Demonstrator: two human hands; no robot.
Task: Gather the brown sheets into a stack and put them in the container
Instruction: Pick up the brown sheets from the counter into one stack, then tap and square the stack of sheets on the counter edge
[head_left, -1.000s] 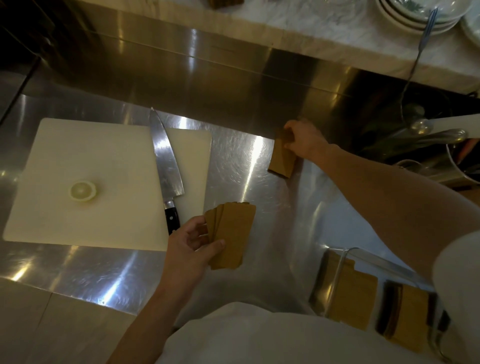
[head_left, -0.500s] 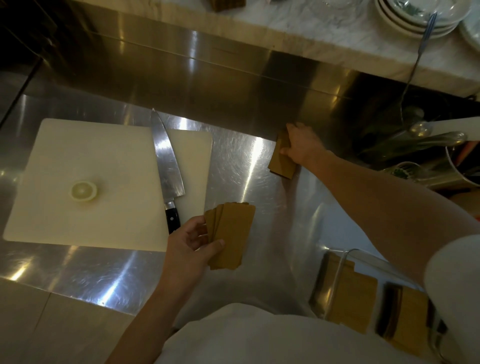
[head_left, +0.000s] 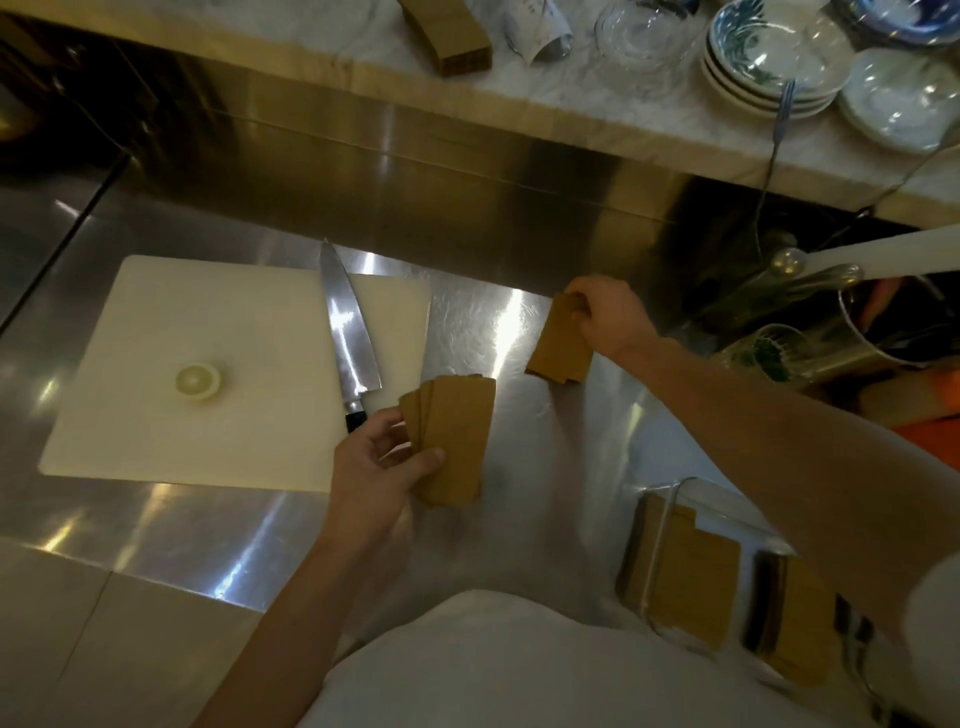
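Note:
My left hand (head_left: 376, 470) holds a fanned bunch of brown sheets (head_left: 457, 439) just above the steel counter, right of the cutting board. My right hand (head_left: 605, 317) grips a second small bunch of brown sheets (head_left: 561, 345) at its top edge, farther back on the counter. A clear container (head_left: 660, 551) at the lower right holds more brown sheets (head_left: 691, 587), partly hidden by my right forearm. Another pile of brown sheets (head_left: 797, 629) lies just right of it.
A white cutting board (head_left: 156, 415) carries a lemon slice (head_left: 198, 381) and a chef's knife (head_left: 347, 332), blade pointing away. The marble ledge (head_left: 597, 111) behind holds stacked plates (head_left: 769, 57), glassware and a brown block (head_left: 449, 36). A metal pot (head_left: 883, 332) and utensils stand at right.
My right hand has drawn its bunch of sheets nearer and to the left, away from the back wall. The left hand has held its fanned sheets still.

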